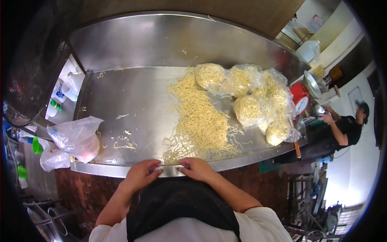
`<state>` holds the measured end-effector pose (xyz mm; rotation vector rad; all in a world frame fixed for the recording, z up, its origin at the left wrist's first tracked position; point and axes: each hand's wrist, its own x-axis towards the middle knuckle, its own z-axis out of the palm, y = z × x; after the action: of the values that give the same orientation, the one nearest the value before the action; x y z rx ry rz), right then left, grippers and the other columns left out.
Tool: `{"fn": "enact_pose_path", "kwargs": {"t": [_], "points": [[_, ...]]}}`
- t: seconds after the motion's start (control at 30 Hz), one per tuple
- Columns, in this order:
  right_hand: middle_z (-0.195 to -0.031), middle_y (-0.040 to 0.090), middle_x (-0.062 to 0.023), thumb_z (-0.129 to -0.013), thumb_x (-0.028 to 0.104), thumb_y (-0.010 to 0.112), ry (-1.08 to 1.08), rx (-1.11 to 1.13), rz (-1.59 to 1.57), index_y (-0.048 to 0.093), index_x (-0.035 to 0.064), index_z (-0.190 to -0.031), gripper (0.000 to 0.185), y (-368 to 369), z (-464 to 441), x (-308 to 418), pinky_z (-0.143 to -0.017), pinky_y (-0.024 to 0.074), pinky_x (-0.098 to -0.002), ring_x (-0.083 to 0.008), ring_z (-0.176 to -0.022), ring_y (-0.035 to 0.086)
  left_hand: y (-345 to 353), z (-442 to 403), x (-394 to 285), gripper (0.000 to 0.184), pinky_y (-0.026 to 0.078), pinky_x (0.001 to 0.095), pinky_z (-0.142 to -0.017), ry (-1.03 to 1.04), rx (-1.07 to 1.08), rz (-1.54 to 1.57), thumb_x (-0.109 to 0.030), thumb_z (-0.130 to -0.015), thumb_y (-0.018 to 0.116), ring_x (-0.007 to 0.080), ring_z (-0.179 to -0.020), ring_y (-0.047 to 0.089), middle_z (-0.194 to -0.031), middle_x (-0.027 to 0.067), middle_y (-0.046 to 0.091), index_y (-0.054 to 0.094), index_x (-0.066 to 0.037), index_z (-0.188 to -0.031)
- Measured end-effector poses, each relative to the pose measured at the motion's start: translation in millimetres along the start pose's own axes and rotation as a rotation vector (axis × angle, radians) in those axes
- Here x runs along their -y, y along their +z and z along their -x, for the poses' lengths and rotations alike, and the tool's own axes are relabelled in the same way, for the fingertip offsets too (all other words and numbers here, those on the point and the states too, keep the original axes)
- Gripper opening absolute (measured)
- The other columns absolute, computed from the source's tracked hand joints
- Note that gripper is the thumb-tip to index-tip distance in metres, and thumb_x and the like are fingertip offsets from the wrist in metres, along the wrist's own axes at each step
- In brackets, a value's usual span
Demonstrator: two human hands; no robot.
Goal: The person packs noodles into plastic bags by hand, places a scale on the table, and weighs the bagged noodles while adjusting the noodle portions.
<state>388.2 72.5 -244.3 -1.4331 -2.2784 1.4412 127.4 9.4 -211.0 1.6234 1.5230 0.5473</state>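
Note:
My left hand (144,174) is at the front rim of the steel table (121,92), thumb and fingers apart, with nothing seen between them. Across a short gap, my right hand (198,168) rests at the same rim, its thumb and fingers also apart and holding nothing visible. Just beyond both hands lies a loose heap of yellow noodles (201,121), its thin front strands close to my fingers. Clear plastic bags of noodles (248,111) are bunched at the heap's right and back.
A knotted plastic bag (74,139) sits at the table's left front corner. A red scale (299,99) and a metal bowl (312,84) stand at the right end. Beyond them a person in black (342,133) handles something metallic. A fan (34,80) is at left.

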Motion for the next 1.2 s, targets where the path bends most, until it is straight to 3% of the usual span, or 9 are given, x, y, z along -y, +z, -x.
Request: {"fn": "enact_pose_path", "kwargs": {"t": [1.0,1.1,1.2], "points": [[-0.099,0.069,-0.0160,-0.086,0.035,0.063,0.008,0.000,0.043,0.066,0.0079,-0.114,0.039,3.8,8.7,3.8,-0.081,0.0521,-0.0394,-0.0312,-0.092,0.067,4.7,1.9,2.6,0.039,0.053,0.0368,-0.078,0.082,0.009,0.007,-0.031,-0.084,0.069,0.0293,-0.090,0.067,-0.104,0.0153,0.068,0.065,-0.008,-0.116],[-0.099,0.069,-0.0162,-0.087,0.036,0.063,0.013,-0.009,0.029,0.066,0.0080,-0.114,0.039,4.4,10.0,3.7,-0.082,0.0523,-0.0395,-0.0312,-0.092,0.067,0.8,1.4,-1.9,0.040,0.053,0.0361,-0.081,0.046,0.063,-0.029,-0.027,-0.086,0.069,0.0274,-0.096,0.067,-0.106,0.0162,0.067,0.062,-0.006,-0.120],[-0.100,0.069,-0.0163,-0.087,0.035,0.064,0.011,-0.007,0.024,0.065,0.0074,-0.114,0.039,5.4,10.4,3.3,-0.082,0.0523,-0.0391,-0.0311,-0.093,0.067,3.5,1.5,1.2,0.038,0.053,0.0369,-0.078,0.075,0.025,-0.015,-0.031,-0.085,0.068,0.0295,-0.090,0.066,-0.103,0.0152,0.068,0.065,-0.009,-0.116]]}}
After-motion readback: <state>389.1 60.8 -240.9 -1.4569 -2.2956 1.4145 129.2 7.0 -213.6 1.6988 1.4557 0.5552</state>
